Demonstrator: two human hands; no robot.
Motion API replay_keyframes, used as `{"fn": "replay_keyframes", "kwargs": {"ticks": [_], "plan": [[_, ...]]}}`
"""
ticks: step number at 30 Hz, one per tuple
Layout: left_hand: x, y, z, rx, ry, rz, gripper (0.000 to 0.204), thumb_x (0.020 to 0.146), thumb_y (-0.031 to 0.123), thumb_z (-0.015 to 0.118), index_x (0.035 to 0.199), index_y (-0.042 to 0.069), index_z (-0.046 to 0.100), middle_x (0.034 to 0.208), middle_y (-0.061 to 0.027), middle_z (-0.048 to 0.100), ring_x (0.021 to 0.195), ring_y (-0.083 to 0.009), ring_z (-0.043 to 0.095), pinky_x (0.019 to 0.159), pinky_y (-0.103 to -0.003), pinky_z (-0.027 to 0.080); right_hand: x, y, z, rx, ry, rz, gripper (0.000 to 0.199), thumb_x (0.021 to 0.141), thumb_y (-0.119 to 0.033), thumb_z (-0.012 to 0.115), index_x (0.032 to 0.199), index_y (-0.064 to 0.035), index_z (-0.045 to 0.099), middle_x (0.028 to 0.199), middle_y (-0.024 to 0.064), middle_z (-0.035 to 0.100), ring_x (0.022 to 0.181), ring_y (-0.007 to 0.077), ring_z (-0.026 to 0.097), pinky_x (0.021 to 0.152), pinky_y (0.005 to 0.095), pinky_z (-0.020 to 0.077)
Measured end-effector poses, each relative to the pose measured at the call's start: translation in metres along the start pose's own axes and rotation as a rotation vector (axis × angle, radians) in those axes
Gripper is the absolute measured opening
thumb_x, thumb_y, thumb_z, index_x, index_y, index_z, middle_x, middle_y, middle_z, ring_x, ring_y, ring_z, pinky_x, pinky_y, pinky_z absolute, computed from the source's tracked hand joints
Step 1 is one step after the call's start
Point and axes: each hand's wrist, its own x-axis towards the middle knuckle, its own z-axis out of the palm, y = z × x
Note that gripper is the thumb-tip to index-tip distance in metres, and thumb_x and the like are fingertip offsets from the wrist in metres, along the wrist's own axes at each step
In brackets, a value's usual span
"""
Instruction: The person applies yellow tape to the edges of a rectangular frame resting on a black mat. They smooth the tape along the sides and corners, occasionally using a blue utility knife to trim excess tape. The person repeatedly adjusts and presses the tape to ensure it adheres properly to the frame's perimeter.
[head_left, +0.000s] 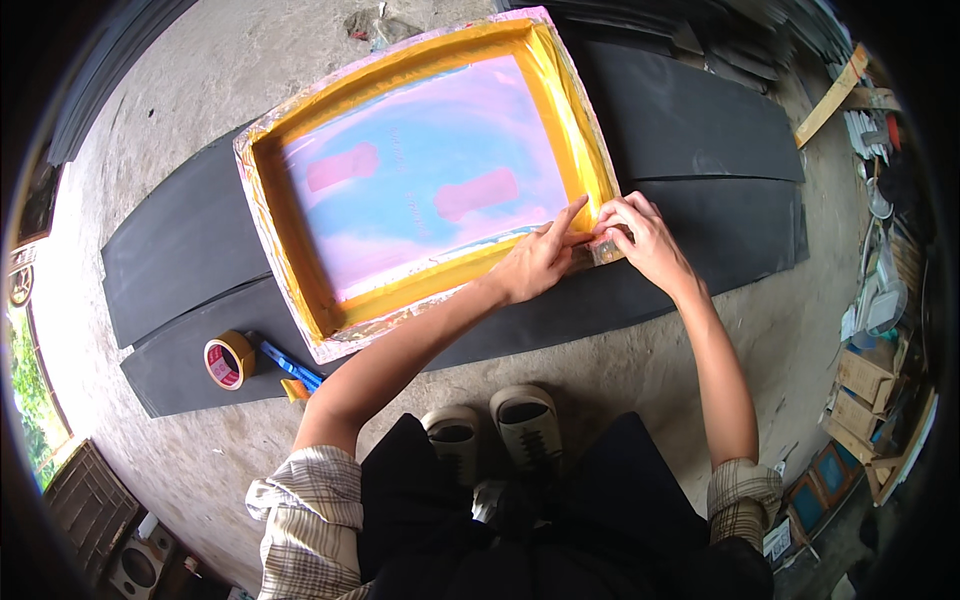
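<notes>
A screen-printing frame lies flat on black sheets, its rim wrapped in silver and yellow tape. Its mesh shows pink and blue, with two pink patches. My left hand rests on the near right corner of the frame, index finger stretched along the inner edge, pressing down tape. My right hand pinches a strip of clear tape at that same corner, fingers curled on it. The two hands almost touch.
Long black sheets lie on the concrete floor under the frame. A roll of brown tape and a blue utility knife sit at the left. My shoes stand near the sheet's edge. Boxes and clutter line the right side.
</notes>
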Motion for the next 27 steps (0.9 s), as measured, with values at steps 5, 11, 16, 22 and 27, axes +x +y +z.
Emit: {"fn": "replay_keyframes", "kwargs": {"ticks": [5, 11, 16, 22, 27], "plan": [[0.002, 0.013, -0.006, -0.027, -0.161, -0.129, 0.067, 0.088, 0.001, 0.050, 0.146, 0.013, 0.018, 0.129, -0.0104, 0.059, 0.116, -0.0344, 0.056, 0.098, -0.042, 0.045, -0.006, 0.005, 0.014, 0.271, 0.128, 0.140, 0.022, 0.082, 0.009, 0.055, 0.099, -0.0041, 0.054, 0.095, 0.0082, 0.054, 0.082, 0.0206, 0.058, 0.073, 0.0333, 0.0500], [0.020, -0.005, 0.002, -0.130, 0.069, -0.152, 0.036, 0.084, 0.004, 0.062, 0.117, 0.006, 0.047, 0.102, -0.0106, 0.070, 0.093, -0.0287, 0.068, 0.082, -0.037, 0.053, -0.007, 0.006, 0.034, 0.191, 0.547, 0.216, 0.022, 0.079, 0.010, 0.057, 0.095, -0.0026, 0.051, 0.089, 0.0077, 0.050, 0.075, 0.0178, 0.056, 0.070, 0.0302, 0.0484], [0.043, -0.012, 0.007, 0.016, 0.123, -0.119, 0.017, 0.077, 0.007, 0.070, 0.087, 0.004, 0.056, 0.086, -0.0084, 0.070, 0.079, -0.0250, 0.070, 0.072, -0.034, 0.055, -0.001, 0.002, 0.043, 0.179, 0.596, 0.272, 0.023, 0.076, 0.009, 0.058, 0.095, -0.0027, 0.052, 0.089, 0.0085, 0.051, 0.077, 0.0202, 0.056, 0.073, 0.0325, 0.0479], [0.050, -0.015, 0.012, 0.060, 0.114, -0.137, 0.020, 0.079, 0.011, 0.070, 0.089, 0.005, 0.054, 0.087, -0.0078, 0.071, 0.083, -0.0238, 0.070, 0.074, -0.035, 0.054, 0.000, 0.001, 0.039, 0.127, 0.584, 0.200, 0.024, 0.075, 0.010, 0.057, 0.094, -0.0033, 0.051, 0.089, 0.0085, 0.051, 0.079, 0.0210, 0.055, 0.074, 0.0336, 0.0473], [0.036, -0.015, 0.005, -0.157, 0.024, -0.147, 0.022, 0.084, 0.009, 0.066, 0.099, 0.005, 0.051, 0.098, -0.0100, 0.070, 0.090, -0.0264, 0.069, 0.077, -0.036, 0.054, -0.002, 0.002, 0.038, 0.158, 0.571, 0.194, 0.026, 0.074, 0.010, 0.056, 0.095, -0.0041, 0.051, 0.090, 0.0072, 0.052, 0.079, 0.0201, 0.055, 0.075, 0.0327, 0.0467]]}}
